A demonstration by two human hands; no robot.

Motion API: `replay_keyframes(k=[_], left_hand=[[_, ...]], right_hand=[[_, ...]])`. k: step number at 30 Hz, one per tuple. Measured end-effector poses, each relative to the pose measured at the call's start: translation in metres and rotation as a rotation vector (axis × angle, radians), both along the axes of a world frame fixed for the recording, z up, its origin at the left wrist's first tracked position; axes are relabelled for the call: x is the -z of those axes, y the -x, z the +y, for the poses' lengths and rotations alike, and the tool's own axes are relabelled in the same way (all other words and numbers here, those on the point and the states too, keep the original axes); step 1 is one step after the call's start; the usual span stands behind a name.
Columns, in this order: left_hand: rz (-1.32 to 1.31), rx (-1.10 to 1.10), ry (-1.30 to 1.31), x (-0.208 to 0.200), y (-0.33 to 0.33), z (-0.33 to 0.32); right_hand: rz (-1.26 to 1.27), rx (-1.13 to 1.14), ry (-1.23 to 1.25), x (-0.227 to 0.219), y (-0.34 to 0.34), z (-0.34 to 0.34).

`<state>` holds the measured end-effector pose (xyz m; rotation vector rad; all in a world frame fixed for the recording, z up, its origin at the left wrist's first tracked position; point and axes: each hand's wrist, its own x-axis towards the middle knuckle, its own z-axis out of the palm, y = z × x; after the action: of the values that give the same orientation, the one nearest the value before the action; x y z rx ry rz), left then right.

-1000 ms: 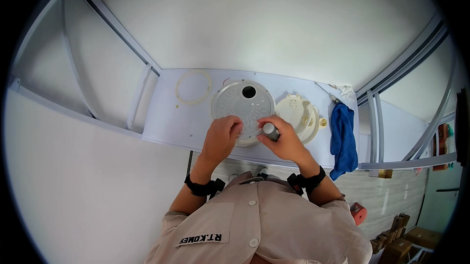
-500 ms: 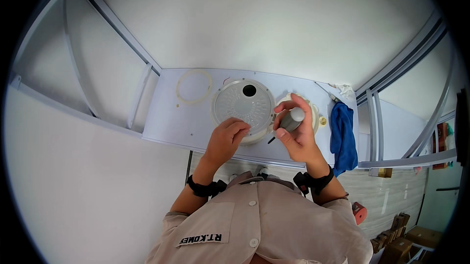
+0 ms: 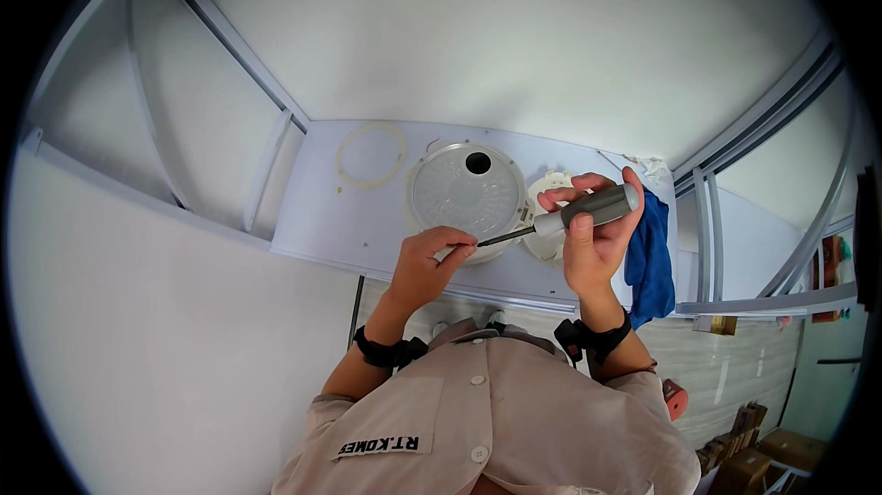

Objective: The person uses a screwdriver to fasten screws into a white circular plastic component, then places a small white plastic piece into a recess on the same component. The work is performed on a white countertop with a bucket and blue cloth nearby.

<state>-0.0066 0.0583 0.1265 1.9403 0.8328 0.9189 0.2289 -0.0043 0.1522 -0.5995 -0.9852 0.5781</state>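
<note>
My right hand (image 3: pixel 597 242) is wrapped round the grey handle of a screwdriver (image 3: pixel 594 209). Its dark shaft slants down to the left, and the tip meets the fingertips of my left hand (image 3: pixel 428 264). Thumb and forefinger of that hand are pinched together; what they hold, if anything, is too small to make out. Both hands are over the near edge of a round, pale housing with a grey disc-shaped top (image 3: pixel 467 201) and a dark round hole in it. Just right of it a white scalloped round part (image 3: pixel 546 185) lies partly behind the screwdriver and my right hand.
A thin cream ring (image 3: pixel 371 156) lies at the left of the white table (image 3: pixel 317 219). At the right, a blue cloth (image 3: pixel 650 261) hangs over the front edge, with a crumpled white piece (image 3: pixel 653 166) behind it. Grey frame bars (image 3: pixel 706 238) stand at both sides.
The screwdriver has swung from pointing toward me to pointing left, its tip now at my left fingertips. My right hand has turned and shifted right; my left hand has moved slightly right.
</note>
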Motion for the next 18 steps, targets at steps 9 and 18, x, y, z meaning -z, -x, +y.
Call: replay_keyframes(k=[9,18], left_hand=[[0.001,0.002,-0.012,0.0019,0.0034,-0.0035],[-0.038,-0.020,0.002,0.0050,0.0015,-0.0047]], right_hand=[[0.035,0.009,-0.023,0.0047,0.0037,0.0017],[0.036,0.005,-0.017,0.0083,0.0028,-0.0014]])
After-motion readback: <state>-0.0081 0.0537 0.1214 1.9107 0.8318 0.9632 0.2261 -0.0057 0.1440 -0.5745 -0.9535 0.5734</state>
